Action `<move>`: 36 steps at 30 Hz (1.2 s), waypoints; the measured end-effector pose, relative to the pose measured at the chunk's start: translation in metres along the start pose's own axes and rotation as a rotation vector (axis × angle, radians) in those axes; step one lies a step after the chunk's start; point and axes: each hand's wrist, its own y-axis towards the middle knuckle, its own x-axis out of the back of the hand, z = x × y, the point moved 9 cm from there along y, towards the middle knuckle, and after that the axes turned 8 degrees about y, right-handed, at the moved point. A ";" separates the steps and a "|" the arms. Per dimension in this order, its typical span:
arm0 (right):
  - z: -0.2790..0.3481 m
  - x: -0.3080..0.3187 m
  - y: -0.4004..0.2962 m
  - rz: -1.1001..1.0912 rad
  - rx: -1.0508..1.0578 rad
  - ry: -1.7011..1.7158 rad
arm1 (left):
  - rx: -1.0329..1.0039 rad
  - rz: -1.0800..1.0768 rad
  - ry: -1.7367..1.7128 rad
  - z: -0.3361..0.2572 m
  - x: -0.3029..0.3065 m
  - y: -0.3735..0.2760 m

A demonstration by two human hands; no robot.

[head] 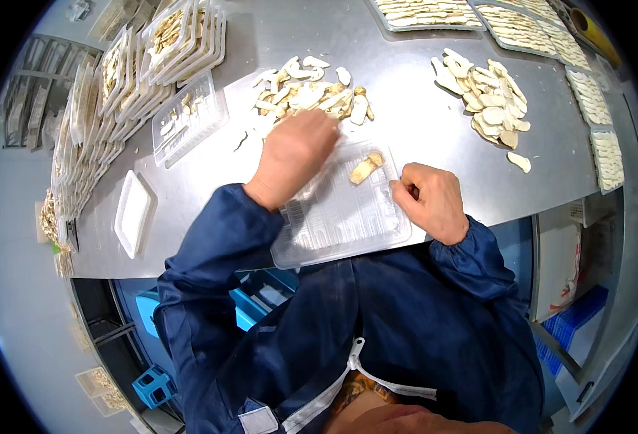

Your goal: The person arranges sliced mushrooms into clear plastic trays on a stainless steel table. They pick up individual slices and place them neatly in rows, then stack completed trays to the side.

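Observation:
In front of me a clear plastic tray [340,217] lies at the table's near edge, overlapping it slightly. One piece of mushroom, seemingly king oyster [366,167], rests inside near its upper right corner. My left hand [300,154] is over the tray's far left side, slightly blurred, beside a loose pile of mushroom pieces [305,95]. Its fingertips are turned away, so I cannot see whether they hold anything. My right hand [432,200] is curled into a loose fist at the tray's right rim, its thumb side close to the rim. No object shows in it.
Another pile of mushroom slices [492,100] lies to the right. Trays with slices in rows [432,13] line the far right edge. On the left are stacked filled trays [178,43], a clear tray with scraps [188,116] and a small white tray [133,214].

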 end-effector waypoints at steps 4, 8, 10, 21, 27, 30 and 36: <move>-0.005 0.009 -0.002 -0.048 0.035 -0.004 | 0.339 0.030 -0.240 0.073 -0.023 0.020; -0.010 0.015 -0.001 -0.070 0.060 -0.014 | 0.324 0.146 -0.127 0.063 -0.050 0.036; -0.010 0.017 0.002 -0.071 0.068 -0.017 | 0.316 0.133 -0.082 0.060 -0.054 0.039; -0.011 0.012 0.002 -0.095 0.102 -0.028 | 0.242 0.023 -0.234 0.040 -0.010 0.034; -0.003 -0.006 0.002 -0.086 0.075 -0.041 | 0.078 0.357 -0.390 -0.034 -0.035 -0.016; 0.001 -0.009 0.003 -0.065 0.091 -0.046 | 0.172 0.386 -0.326 -0.031 -0.040 -0.021; -0.003 -0.006 -0.003 -0.053 0.080 -0.040 | 0.099 0.232 -0.263 -0.039 -0.032 -0.023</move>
